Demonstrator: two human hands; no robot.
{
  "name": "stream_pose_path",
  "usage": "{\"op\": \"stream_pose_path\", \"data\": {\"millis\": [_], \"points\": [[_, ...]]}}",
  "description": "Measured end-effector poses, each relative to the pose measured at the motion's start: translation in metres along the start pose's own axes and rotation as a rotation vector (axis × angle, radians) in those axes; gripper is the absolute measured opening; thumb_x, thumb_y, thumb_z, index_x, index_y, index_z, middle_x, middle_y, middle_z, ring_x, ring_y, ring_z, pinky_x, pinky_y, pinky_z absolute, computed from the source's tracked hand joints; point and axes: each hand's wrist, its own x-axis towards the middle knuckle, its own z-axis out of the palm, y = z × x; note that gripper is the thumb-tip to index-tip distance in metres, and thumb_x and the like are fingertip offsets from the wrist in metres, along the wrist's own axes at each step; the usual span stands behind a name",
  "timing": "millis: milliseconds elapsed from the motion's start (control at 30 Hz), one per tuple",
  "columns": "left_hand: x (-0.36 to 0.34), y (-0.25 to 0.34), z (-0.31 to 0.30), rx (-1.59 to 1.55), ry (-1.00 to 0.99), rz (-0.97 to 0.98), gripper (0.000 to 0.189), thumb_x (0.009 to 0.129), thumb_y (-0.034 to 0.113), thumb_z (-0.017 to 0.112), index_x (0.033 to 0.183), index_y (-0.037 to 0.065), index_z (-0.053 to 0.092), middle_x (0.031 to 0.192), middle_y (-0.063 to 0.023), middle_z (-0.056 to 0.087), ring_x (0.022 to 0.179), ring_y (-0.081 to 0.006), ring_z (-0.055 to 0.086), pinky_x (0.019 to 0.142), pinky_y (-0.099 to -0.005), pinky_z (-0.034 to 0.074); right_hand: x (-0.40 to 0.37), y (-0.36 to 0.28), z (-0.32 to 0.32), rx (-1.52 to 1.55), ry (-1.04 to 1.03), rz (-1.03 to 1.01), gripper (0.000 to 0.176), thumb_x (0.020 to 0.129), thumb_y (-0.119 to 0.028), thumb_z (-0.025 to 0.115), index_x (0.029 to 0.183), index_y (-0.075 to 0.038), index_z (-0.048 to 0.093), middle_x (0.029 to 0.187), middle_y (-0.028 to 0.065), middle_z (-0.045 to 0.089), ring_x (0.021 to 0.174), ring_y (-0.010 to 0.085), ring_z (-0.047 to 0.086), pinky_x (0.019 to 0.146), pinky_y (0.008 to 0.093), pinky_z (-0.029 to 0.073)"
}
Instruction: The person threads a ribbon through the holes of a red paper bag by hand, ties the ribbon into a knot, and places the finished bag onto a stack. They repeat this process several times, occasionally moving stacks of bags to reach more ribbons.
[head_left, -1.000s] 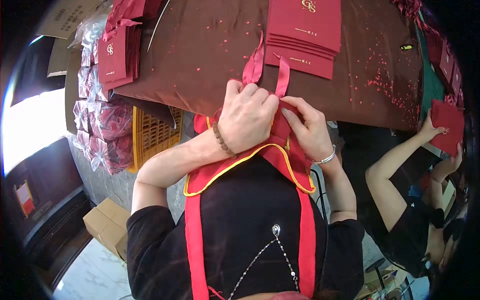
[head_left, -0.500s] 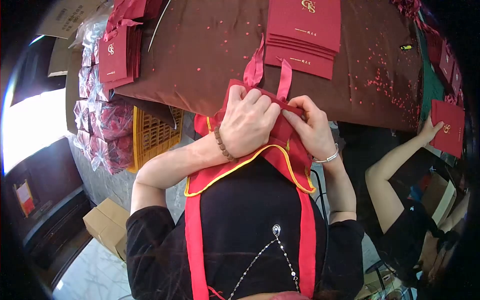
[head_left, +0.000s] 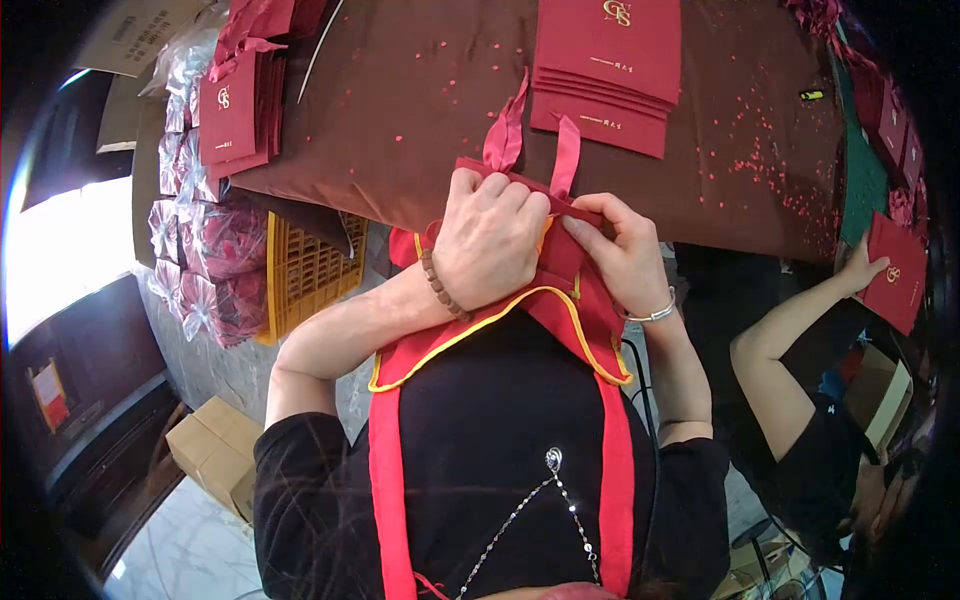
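Left hand (head_left: 493, 238), bead bracelet at the wrist: fingers curled down over the upper edge of a red bag (head_left: 537, 185), fingertips hidden. Right hand (head_left: 622, 255), silver bangle: thumb and forefinger pinching the same bag's right end. Bag lies between and under the two hands, in front of the chest, at the near edge of a brown-covered table (head_left: 420, 120). Two ribbons (head_left: 566, 155) rise from it, beyond the knuckles. Red apron (head_left: 430, 345), yellow trim, just below the hands. Farther out: overlapping red bags (head_left: 608, 60) on the table ahead; another bunch (head_left: 228, 115) at left, near plastic-wrapped bundles (head_left: 225, 245) and a yellow crate (head_left: 310, 265). At right, a co-worker's hand (head_left: 862, 268) grips a red bag with a gold mark (head_left: 897, 280).
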Motion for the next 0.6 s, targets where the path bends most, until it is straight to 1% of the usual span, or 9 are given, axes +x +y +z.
{"op": "stream_pose_path", "data": {"millis": [133,233,300,333,400,467,500,567,600], "points": [[0.001,0.002,-0.002,0.008,-0.015,-0.016,0.015,0.064,0.006,0.062,0.075,0.008,0.052,0.068,-0.0058,0.052,0.071,-0.0243,0.052,0.068,-0.0372,0.036,-0.003,-0.005,0.002,-0.035,0.014,0.020,0.019,0.082,-0.008,0.064,0.098,0.002,0.061,0.076,0.0123,0.065,0.063,0.0108,0.058,0.058,0.0273,0.047],[0.003,0.006,-0.002,-0.003,-0.032,-0.025,0.015,0.064,0.006,0.062,0.075,0.008,0.052,0.068,-0.0059,0.052,0.072,-0.0243,0.052,0.069,-0.0369,0.036,-0.004,-0.003,0.004,-0.108,0.060,-0.070,0.018,0.082,-0.008,0.064,0.097,0.001,0.062,0.076,0.0131,0.065,0.062,0.0117,0.058,0.058,0.0273,0.046],[0.005,0.006,0.001,0.005,0.006,-0.014,0.010,0.068,0.012,0.061,0.071,0.008,0.053,0.065,-0.0060,0.052,0.068,-0.0224,0.052,0.067,-0.0380,0.035,-0.003,-0.002,0.007,-0.116,0.090,-0.191,0.019,0.082,-0.008,0.065,0.097,0.001,0.062,0.076,0.0139,0.064,0.060,0.0127,0.058,0.057,0.0275,0.047],[0.006,0.005,0.001,0.003,0.009,-0.005,0.010,0.068,0.012,0.062,0.072,0.008,0.053,0.067,-0.0053,0.052,0.069,-0.0219,0.052,0.068,-0.0379,0.035,-0.003,-0.004,0.006,-0.115,0.090,-0.192,0.019,0.082,-0.008,0.065,0.097,0.001,0.062,0.076,0.0139,0.064,0.060,0.0127,0.058,0.057,0.0275,0.047],[0.005,0.004,0.001,0.003,0.012,0.000,0.010,0.069,0.012,0.062,0.073,0.009,0.053,0.068,-0.0046,0.052,0.070,-0.0215,0.052,0.068,-0.0378,0.035,-0.003,-0.008,0.002,-0.080,0.036,-0.040,0.019,0.082,-0.008,0.064,0.098,0.001,0.062,0.079,0.0138,0.065,0.064,0.0135,0.060,0.059,0.0282,0.047],[0.003,0.002,0.002,0.002,0.059,0.015,0.016,0.068,0.012,0.066,0.078,0.011,0.055,0.074,-0.0036,0.052,0.075,-0.0221,0.051,0.074,-0.0370,0.035,-0.004,-0.006,0.000,-0.040,0.014,-0.004,0.019,0.082,-0.008,0.064,0.097,0.002,0.062,0.082,0.0137,0.065,0.068,0.0142,0.061,0.061,0.0280,0.048],[0.004,0.001,-0.001,-0.008,0.069,-0.006,0.018,0.069,0.018,0.069,0.081,0.013,0.057,0.080,-0.0013,0.053,0.082,-0.0210,0.051,0.077,-0.0378,0.033,-0.005,-0.004,-0.002,-0.028,-0.006,-0.022,0.019,0.082,-0.008,0.064,0.098,0.002,0.062,0.084,0.0140,0.065,0.070,0.0152,0.061,0.062,0.0281,0.049],[0.009,-0.004,-0.004,0.061,0.122,-0.013,0.019,0.068,0.020,0.070,0.082,0.014,0.058,0.084,0.0003,0.054,0.088,-0.0206,0.050,0.079,-0.0383,0.032,-0.005,-0.003,-0.003,-0.018,-0.023,-0.040,0.019,0.082,-0.008,0.063,0.098,0.002,0.062,0.086,0.0143,0.065,0.072,0.0162,0.062,0.063,0.0283,0.049],[0.008,-0.008,-0.005,0.078,0.091,0.013,0.021,0.068,0.021,0.070,0.082,0.015,0.058,0.087,0.0013,0.054,0.091,-0.0198,0.049,0.079,-0.0384,0.031,-0.005,-0.003,-0.002,-0.039,-0.022,-0.092,0.019,0.082,-0.007,0.063,0.098,0.002,0.062,0.088,0.0145,0.064,0.073,0.0179,0.063,0.064,0.0287,0.049]]}}
